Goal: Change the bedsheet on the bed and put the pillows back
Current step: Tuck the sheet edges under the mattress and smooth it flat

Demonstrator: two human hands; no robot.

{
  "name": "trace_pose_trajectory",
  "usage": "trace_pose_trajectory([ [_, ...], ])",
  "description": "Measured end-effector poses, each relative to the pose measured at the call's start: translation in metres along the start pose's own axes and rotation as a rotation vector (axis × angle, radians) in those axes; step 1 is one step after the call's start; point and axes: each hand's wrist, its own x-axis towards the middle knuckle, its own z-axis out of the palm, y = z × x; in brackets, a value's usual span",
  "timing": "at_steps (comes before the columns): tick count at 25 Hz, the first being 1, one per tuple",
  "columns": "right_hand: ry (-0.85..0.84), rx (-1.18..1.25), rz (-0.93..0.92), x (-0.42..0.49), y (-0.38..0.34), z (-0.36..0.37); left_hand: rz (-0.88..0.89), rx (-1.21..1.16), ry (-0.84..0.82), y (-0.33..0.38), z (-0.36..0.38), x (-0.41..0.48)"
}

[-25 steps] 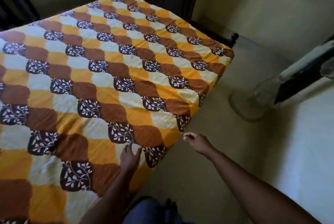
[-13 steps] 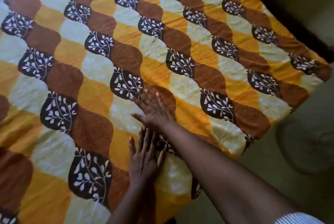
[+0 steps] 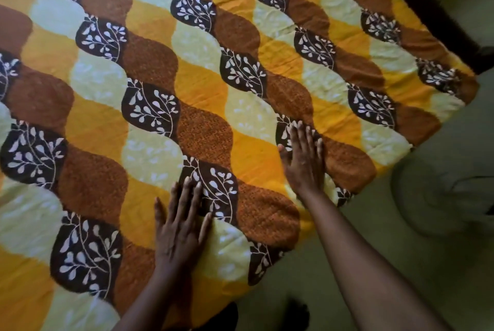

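From my remote seat I get only part of the bedsheet (image 3: 187, 90): the frame cuts it off at the left, the top and the lower left, so I cannot tell its full length or which way its long axis runs. What shows lies spread flat over the bed, its wavy bands of orange, brown, cream and dark leaf patches slanting across the view. One side edge of the bed runs from bottom centre up to a corner at the right, where the sheet drapes over and hides the mattress.

The left hand (image 3: 179, 229) lies palm down on the sheet near that side edge, fingers straight and slightly spread, gripping nothing. The right hand (image 3: 303, 167) lies the same way, flat and empty, just inside the same edge and nearer the corner.

Beyond the corner a dark bed frame (image 3: 438, 18) borders the end of the bed. On the dim floor (image 3: 374, 237) beside the bed sits a round shape (image 3: 438, 197), too murky to name.
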Motion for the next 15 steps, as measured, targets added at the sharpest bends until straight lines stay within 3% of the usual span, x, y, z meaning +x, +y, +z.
trace_pose_trajectory([
  [5,0.119,0.107,0.191,-0.042,0.053,-0.025,0.126,-0.087,0.007,0.076,0.004,0.001],
  [7,0.104,0.191,-0.006,-0.042,0.017,-0.026,0.091,-0.077,0.001,0.096,0.012,0.010],
  [10,-0.056,0.157,-0.375,-0.058,-0.036,-0.001,0.085,-0.002,-0.035,0.098,0.026,0.006],
  [15,-0.005,0.023,-0.278,-0.064,0.029,0.013,0.090,0.075,-0.019,0.098,0.028,0.003],
])
